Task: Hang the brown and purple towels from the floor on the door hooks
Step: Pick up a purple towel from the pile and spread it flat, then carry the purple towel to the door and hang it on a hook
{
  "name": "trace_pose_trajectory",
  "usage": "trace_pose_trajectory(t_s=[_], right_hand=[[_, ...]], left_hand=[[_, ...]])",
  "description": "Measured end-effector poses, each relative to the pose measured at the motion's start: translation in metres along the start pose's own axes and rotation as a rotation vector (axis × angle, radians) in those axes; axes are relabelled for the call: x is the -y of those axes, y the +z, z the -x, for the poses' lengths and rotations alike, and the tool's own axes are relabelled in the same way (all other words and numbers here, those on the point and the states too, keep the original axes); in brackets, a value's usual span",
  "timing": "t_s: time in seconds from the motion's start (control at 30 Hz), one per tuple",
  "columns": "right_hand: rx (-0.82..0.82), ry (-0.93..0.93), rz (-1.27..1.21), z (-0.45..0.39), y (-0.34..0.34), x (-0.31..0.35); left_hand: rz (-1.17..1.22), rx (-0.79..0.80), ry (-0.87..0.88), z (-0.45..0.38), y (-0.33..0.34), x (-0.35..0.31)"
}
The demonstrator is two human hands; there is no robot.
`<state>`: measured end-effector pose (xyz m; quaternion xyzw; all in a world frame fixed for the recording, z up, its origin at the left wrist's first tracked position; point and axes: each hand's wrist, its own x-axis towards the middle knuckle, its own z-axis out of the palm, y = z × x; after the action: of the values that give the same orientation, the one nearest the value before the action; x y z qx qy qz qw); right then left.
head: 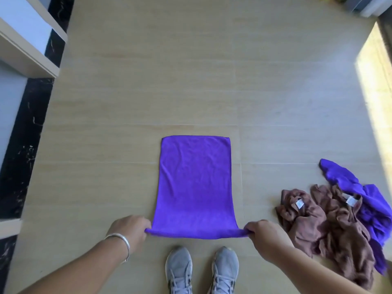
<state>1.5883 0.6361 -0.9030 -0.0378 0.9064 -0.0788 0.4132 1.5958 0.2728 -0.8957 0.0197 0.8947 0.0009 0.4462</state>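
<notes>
A purple towel (195, 183) is stretched flat in front of me, its far edge toward the middle of the floor. My left hand (129, 230) pinches its near left corner and my right hand (267, 236) pinches its near right corner. To the right on the floor lies a heap of crumpled brown towels (331, 228) with white labels showing. Another crumpled purple towel (369, 200) lies partly under and behind the brown ones. No door hooks are in view.
My grey shoes (201, 270) stand just below the held towel on the beige tiled floor (191, 81). A white door frame and a black marble strip (25, 134) run along the left. A bright sunlit patch (377, 92) falls at the right edge.
</notes>
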Motion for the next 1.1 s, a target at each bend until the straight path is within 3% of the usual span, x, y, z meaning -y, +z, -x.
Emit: trace_pose_trajectory(t_s=[0.27, 0.5, 0.63, 0.9, 1.1], right_hand=[[-0.162, 0.061, -0.04, -0.106, -0.06, 0.013], [-0.435, 0.192, -0.211, -0.234, -0.109, 0.028], [-0.277, 0.121, -0.084, -0.248, -0.058, 0.035], [0.012, -0.158, 0.304, -0.222, 0.095, 0.011], [0.052, -0.182, 0.489, -0.215, 0.17, -0.009]], left_hand=[[0.171, -0.155, -0.1, -0.094, -0.055, 0.026], [0.27, -0.516, -0.25, -0.216, -0.109, 0.039], [0.198, -0.468, -0.219, -0.229, -0.056, 0.024], [-0.095, -0.246, 0.084, -0.21, 0.112, -0.004], [-0.16, -0.183, 0.202, -0.212, 0.189, -0.021]])
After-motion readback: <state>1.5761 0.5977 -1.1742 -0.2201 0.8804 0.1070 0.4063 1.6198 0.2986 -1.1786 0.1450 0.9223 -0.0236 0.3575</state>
